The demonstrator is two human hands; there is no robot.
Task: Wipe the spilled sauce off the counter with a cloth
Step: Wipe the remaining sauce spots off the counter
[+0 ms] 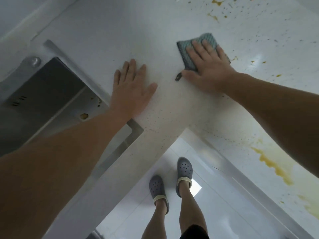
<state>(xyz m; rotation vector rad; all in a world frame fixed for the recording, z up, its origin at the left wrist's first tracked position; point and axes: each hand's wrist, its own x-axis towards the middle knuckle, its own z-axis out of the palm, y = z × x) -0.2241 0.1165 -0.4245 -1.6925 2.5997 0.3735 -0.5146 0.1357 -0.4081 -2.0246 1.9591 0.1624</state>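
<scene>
My white counter [103, 31] carries the folded teal cloth [189, 49] under my right hand [207, 66]. My left hand [131, 88] lies flat beside it. Yellow-brown sauce [274, 166] streaks and spots the counter's right side.

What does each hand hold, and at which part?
Neither hand grips anything. The right hand presses flat on the near part of the cloth; the left hand rests open on the bare counter.

A single head-worn wide-angle camera looks steeply down from above the white bench [107, 31], close over both forearms. The sink [43, 94] lies toward 9 o'clock, and the floor [131, 200] with the person's shoes [184, 168] toward 6 o'clock.
</scene>
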